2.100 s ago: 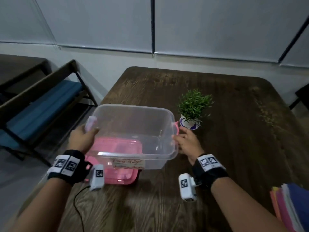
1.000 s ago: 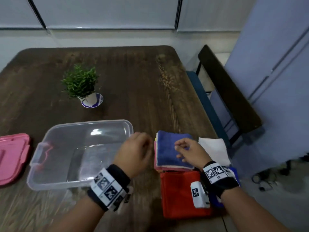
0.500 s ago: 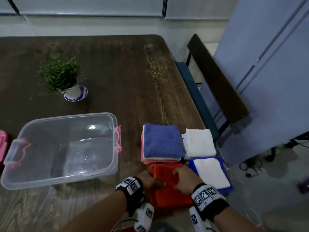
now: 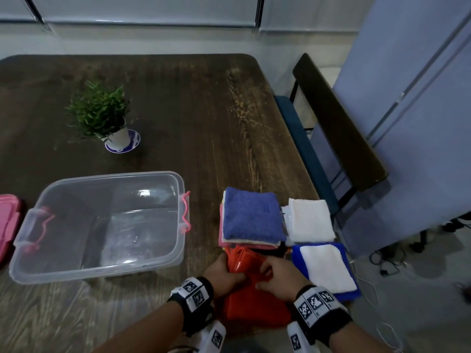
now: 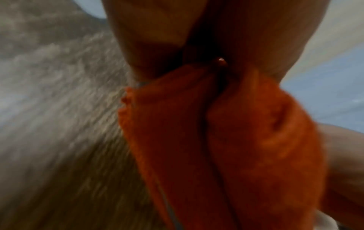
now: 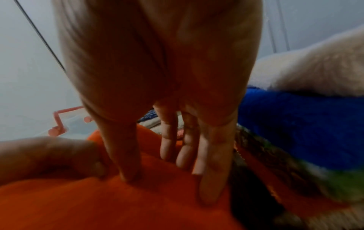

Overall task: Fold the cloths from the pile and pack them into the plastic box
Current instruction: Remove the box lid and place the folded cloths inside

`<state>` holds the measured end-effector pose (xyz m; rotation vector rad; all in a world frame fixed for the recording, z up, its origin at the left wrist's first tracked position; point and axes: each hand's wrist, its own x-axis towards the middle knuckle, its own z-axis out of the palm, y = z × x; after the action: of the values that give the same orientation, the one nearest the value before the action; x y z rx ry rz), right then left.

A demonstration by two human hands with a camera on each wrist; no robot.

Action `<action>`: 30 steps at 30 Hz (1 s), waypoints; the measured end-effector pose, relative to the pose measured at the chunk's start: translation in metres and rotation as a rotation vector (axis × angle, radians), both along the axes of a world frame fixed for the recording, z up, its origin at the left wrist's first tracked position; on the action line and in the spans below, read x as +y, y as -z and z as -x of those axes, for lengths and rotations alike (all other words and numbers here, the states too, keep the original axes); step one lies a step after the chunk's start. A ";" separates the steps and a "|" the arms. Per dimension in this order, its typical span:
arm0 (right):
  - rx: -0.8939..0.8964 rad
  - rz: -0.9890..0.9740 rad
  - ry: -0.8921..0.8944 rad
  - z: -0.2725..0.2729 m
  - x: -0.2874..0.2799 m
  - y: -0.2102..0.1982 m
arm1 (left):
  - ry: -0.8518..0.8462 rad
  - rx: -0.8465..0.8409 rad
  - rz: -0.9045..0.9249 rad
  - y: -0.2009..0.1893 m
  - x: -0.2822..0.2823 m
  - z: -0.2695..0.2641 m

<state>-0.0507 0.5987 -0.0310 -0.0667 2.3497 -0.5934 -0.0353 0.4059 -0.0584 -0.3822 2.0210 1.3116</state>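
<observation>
While half a second ago they only rested on it, both the left hand and right hand now pinch the red cloth, bunching it upward; folding can begin, plastic box still empty

wooden table: plastic box, cloths, plant.

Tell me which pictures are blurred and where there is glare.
Head view: mostly sharp, dim, with a small glare spot on the box. Left wrist view: strongly blurred, the left hand gripping the red cloth. Right wrist view: soft and dim, the right hand on the cloth.
</observation>
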 end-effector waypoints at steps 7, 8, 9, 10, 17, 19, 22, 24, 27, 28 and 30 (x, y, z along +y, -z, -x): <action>-0.213 0.072 -0.283 0.008 -0.014 -0.061 | 0.375 0.331 0.238 -0.110 -0.041 -0.002; -0.195 0.092 -0.305 0.015 -0.019 -0.082 | 0.345 0.361 0.203 -0.128 -0.052 0.001; -0.177 0.107 -0.297 0.023 -0.024 -0.103 | 0.288 0.394 0.151 -0.145 -0.066 0.005; -0.161 0.134 -0.259 0.031 -0.031 -0.124 | 0.209 0.430 0.096 -0.162 -0.081 0.009; -0.165 0.964 0.277 0.058 -0.162 -0.187 | -0.397 0.563 -0.344 -0.219 -0.209 0.042; -0.234 1.040 0.429 0.065 -0.214 -0.169 | -0.473 0.508 -0.319 -0.204 -0.247 0.046; -0.274 0.918 0.433 0.078 -0.276 -0.139 | -0.431 0.409 -0.066 -0.172 -0.307 0.043; -0.303 0.806 0.391 0.085 -0.307 -0.124 | -0.355 0.329 0.073 -0.152 -0.342 0.035; -0.319 0.496 0.263 0.096 -0.344 -0.091 | -0.186 0.332 0.565 -0.127 -0.386 0.022; -0.295 0.362 0.188 0.102 -0.353 -0.070 | -0.134 0.345 0.717 -0.120 -0.397 0.019; -0.240 0.130 0.016 0.127 -0.367 -0.002 | -0.043 0.303 0.790 -0.105 -0.412 0.013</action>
<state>-0.1773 0.2315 -0.0290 -0.0337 2.0801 -0.7207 -0.0485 -0.0061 0.0465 -0.6039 2.7576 0.5539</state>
